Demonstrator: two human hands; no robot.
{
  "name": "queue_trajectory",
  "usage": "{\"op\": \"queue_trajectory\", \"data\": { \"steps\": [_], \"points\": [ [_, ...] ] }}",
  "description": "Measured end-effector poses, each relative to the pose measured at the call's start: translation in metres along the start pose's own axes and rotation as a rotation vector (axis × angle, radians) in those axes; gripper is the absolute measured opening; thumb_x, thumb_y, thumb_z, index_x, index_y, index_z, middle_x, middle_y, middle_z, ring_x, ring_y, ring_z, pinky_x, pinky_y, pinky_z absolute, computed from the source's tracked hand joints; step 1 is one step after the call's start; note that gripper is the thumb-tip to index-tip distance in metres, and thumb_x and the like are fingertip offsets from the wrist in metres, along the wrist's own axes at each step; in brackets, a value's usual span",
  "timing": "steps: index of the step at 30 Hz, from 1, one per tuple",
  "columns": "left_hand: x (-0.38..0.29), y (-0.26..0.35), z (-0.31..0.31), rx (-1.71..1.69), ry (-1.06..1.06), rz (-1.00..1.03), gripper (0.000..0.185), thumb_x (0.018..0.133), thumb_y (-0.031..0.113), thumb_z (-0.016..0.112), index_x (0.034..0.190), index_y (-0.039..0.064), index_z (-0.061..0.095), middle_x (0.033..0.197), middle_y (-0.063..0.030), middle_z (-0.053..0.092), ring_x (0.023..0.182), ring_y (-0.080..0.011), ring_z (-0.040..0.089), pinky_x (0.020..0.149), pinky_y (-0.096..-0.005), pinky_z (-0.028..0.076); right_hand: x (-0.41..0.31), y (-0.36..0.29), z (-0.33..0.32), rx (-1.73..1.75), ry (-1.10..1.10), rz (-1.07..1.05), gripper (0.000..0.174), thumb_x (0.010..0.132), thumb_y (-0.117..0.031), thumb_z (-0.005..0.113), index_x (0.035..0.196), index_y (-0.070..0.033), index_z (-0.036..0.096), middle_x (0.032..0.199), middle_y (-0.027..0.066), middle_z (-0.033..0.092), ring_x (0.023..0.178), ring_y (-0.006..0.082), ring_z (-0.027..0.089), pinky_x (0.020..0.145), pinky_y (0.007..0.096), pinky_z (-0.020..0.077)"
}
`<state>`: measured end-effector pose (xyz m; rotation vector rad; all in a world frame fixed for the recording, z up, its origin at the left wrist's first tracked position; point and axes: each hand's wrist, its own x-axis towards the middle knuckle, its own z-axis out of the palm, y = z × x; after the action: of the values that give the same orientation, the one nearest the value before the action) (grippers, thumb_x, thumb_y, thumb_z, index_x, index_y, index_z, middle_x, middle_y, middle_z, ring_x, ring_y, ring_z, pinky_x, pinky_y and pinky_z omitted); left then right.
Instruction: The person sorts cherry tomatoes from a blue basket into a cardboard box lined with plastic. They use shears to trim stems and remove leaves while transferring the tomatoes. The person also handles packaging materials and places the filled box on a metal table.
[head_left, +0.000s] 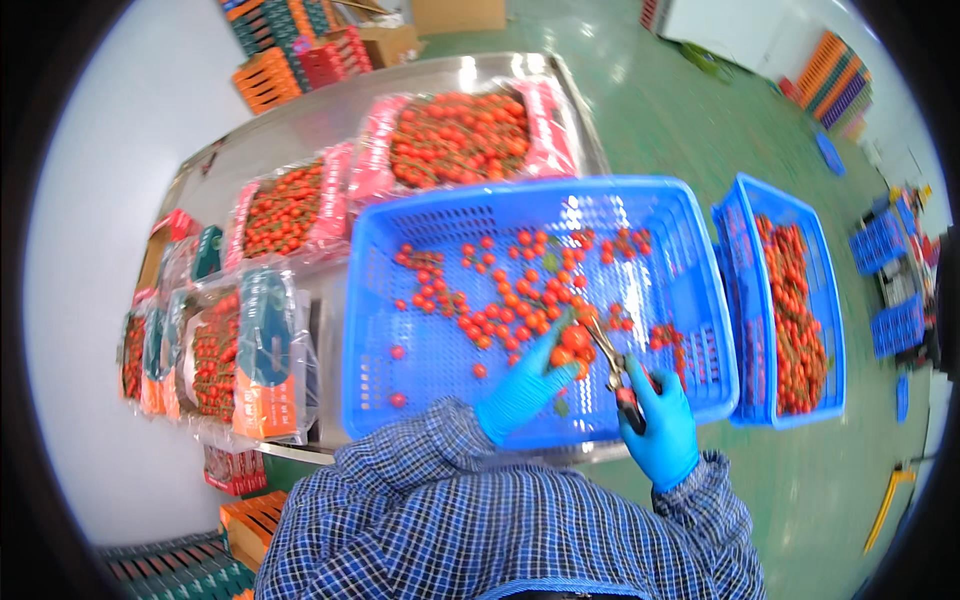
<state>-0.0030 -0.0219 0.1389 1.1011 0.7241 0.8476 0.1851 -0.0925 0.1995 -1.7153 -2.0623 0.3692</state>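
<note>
A blue plastic crate (435, 382) with perforated walls lies before me, and cherry tomatoes (517, 304), some on vines, are scattered over its floor. My left hand (525, 384), in a blue glove, holds a small bunch of cherry tomatoes (574, 349) above the crate. In my gloved right hand (660, 420) is a pair of pruning snips (616, 367) with red and black handles. Their metal blades point away from me, right beside the held bunch. Whether the blades touch a stem is too small to tell.
A second blue crate (829, 337) full of tomatoes stands to the right. Plastic-wrapped boxes of tomatoes (457, 139) sit behind the near crate on the metal table (315, 112). More wrapped boxes (266, 352) stand at the left. Stacked cartons (266, 79) rise beyond the table.
</note>
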Motion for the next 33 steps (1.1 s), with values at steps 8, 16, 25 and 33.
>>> {"op": "queue_trajectory", "data": {
  "steps": [8,16,25,33],
  "points": [
    [0.004,-0.008,-0.019,0.396,-0.065,0.058,0.063,0.086,0.015,0.057,0.139,0.001,0.025,0.134,-0.0139,0.041,0.123,-0.0232,0.041,0.1,-0.0325,0.036,0.011,0.004,0.033,0.077,-0.154,0.133,0.059,0.076,-0.012,0.065,0.131,-0.008,0.043,0.099,0.0196,0.05,0.085,0.0357,0.055,0.073,0.0409,0.047],
    [0.067,0.058,-0.115,0.095,-0.152,0.023,0.039,0.085,0.018,0.055,0.12,0.004,0.048,0.101,-0.0029,0.055,0.091,-0.0101,0.053,0.081,-0.0248,0.043,0.037,0.049,0.044,0.502,0.022,0.283,0.063,0.078,-0.001,0.06,0.136,-0.005,0.035,0.115,0.0158,0.05,0.097,0.0253,0.053,0.086,0.0323,0.0427],
    [0.286,0.127,-0.343,1.427,0.474,0.366,0.054,0.082,0.016,0.051,0.133,0.005,0.038,0.127,-0.0247,0.044,0.118,-0.037,0.042,0.101,-0.041,0.035,0.057,0.081,0.055,0.368,0.072,0.439,0.068,0.076,0.001,0.059,0.138,-0.005,0.032,0.117,0.0166,0.047,0.109,0.0289,0.048,0.095,0.0363,0.0368],
    [0.307,0.112,-0.366,1.817,0.268,0.08,0.058,0.089,0.041,0.044,0.133,0.005,0.037,0.13,-0.0203,0.042,0.121,-0.037,0.04,0.101,-0.0423,0.035,0.064,0.089,0.054,0.606,0.116,0.586,0.066,0.078,0.004,0.056,0.138,-0.001,0.03,0.13,0.0133,0.044,0.117,0.0217,0.044,0.098,0.0332,0.036]
  ]
}}
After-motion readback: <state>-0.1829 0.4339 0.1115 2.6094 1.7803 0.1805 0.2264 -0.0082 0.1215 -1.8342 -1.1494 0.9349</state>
